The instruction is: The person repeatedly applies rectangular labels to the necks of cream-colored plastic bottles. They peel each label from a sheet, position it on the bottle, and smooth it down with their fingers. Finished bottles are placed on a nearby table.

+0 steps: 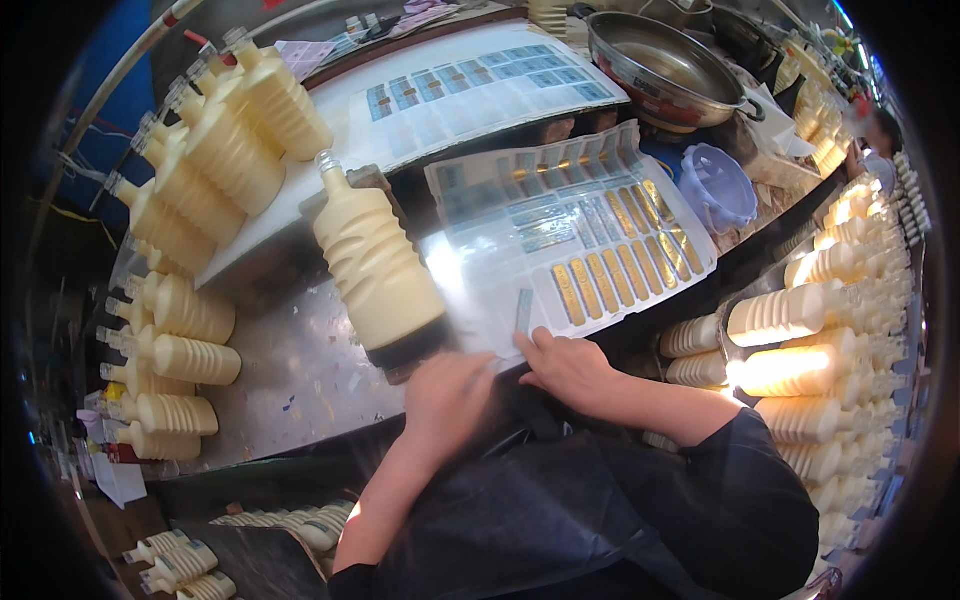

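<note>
A cream ribbed bottle (pixel 375 260) with a clear neck lies tilted on a dark support on the metal worktop, its base toward me. My left hand (pixel 447 402) is just below that base, smeared by motion, so its fingers cannot be made out. To its right, my right hand (pixel 572 372) is at the near edge of a sticker sheet (pixel 625 225) with rows of gold and blue strips. Its fingertips are closed at the lower end of a small blue-grey sticker strip (pixel 524 311). The thumb points toward my left hand.
Several cream bottles (pixel 235 150) stand at the upper left, with more (pixel 190 360) lying below them. Further stacks (pixel 790 370) fill the right side. Beyond the sheet are another sticker sheet (pixel 480 85), a large metal pan (pixel 660 70) and a lavender plastic basket (pixel 717 188).
</note>
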`<state>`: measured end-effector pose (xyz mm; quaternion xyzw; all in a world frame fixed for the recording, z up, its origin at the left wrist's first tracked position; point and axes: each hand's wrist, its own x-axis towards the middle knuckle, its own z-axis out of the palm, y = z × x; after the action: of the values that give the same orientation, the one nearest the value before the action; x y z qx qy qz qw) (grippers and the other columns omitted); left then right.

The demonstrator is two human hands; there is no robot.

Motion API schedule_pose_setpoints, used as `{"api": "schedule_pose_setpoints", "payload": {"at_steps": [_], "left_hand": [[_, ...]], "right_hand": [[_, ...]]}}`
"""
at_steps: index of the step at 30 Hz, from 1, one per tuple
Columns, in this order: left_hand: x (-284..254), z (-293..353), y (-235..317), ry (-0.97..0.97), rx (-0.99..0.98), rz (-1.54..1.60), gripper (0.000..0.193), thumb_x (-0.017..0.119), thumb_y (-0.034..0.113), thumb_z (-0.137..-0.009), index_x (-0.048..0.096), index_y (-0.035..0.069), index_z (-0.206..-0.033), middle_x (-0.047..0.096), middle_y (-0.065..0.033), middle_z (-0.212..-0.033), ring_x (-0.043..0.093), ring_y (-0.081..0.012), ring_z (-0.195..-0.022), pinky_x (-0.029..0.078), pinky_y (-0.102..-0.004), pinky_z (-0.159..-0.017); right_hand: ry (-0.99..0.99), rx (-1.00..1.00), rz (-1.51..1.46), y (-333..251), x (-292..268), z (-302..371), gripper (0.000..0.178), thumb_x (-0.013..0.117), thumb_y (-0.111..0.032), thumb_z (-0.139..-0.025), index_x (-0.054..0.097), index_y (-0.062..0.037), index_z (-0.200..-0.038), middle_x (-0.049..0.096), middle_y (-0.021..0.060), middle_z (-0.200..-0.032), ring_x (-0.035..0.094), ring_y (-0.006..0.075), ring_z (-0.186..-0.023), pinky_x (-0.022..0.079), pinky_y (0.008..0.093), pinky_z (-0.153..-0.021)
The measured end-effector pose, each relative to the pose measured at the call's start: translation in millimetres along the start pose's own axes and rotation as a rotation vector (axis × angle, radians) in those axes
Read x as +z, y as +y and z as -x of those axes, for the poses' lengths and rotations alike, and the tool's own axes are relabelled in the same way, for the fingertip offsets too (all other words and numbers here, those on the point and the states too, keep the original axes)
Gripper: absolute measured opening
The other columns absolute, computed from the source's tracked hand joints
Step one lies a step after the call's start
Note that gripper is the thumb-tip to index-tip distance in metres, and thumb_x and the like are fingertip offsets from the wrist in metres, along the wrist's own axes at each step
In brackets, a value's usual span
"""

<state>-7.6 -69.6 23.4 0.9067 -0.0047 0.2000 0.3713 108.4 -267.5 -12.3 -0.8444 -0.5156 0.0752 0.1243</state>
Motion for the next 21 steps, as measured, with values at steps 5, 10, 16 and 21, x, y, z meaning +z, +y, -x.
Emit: {"api": "schedule_pose_setpoints", "payload": {"at_steps": [5, 10, 16, 21], "left_hand": [[18.1, 10.2, -15.8, -0.381, -0.488, 0.309, 0.033, 0.060, 0.027, -0.102, 0.074, 0.000, -0.114, 0.076, -0.0118, -0.102, 0.070, -0.0199, -0.084, 0.054, -0.0351, -0.076], [31.3, -6.9, -17.5, -0.385, -0.959, 0.887, 0.038, 0.058, 0.032, -0.105, 0.074, -0.001, -0.112, 0.076, -0.0094, -0.100, 0.070, -0.0164, -0.085, 0.056, -0.0324, -0.077], [26.2, -29.0, -5.6, -0.186, -0.958, 1.153, 0.028, 0.067, 0.019, -0.098, 0.071, -0.003, -0.113, 0.069, -0.0033, -0.088, 0.059, -0.0079, -0.075, 0.045, -0.0217, -0.069], [-30.9, -46.8, 5.6, -0.305, -0.782, 0.869, 0.026, 0.064, 0.012, -0.095, 0.072, -0.003, -0.114, 0.071, -0.0062, -0.086, 0.064, -0.0116, -0.078, 0.051, -0.0263, -0.072]], "right_hand": [[0.107, -0.194, 0.039, 29.6, 9.8, 15.4, 0.033, 0.072, -0.023, -0.091, 0.068, -0.0064, -0.119, 0.060, 0.0100, -0.085, 0.068, 0.0282, -0.069, 0.055, 0.0390, -0.059], [0.332, -0.038, -0.469, 19.2, -10.2, -4.0, 0.019, 0.074, -0.009, -0.085, 0.077, -0.0130, -0.103, 0.062, 0.0071, -0.078, 0.067, 0.0273, -0.068, 0.055, 0.0375, -0.060], [0.268, -0.376, -0.053, -12.4, -33.8, -11.2, 0.032, 0.073, -0.019, -0.089, 0.068, -0.0084, -0.118, 0.057, 0.0046, -0.074, 0.061, 0.0230, -0.058, 0.049, 0.0361, -0.048], [0.345, -0.186, -0.429, -15.5, -84.6, -34.1, 0.048, 0.075, -0.027, -0.089, 0.064, -0.0173, -0.134, 0.065, 0.0099, -0.107, 0.066, 0.0285, -0.071, 0.057, 0.0393, -0.065]]}}
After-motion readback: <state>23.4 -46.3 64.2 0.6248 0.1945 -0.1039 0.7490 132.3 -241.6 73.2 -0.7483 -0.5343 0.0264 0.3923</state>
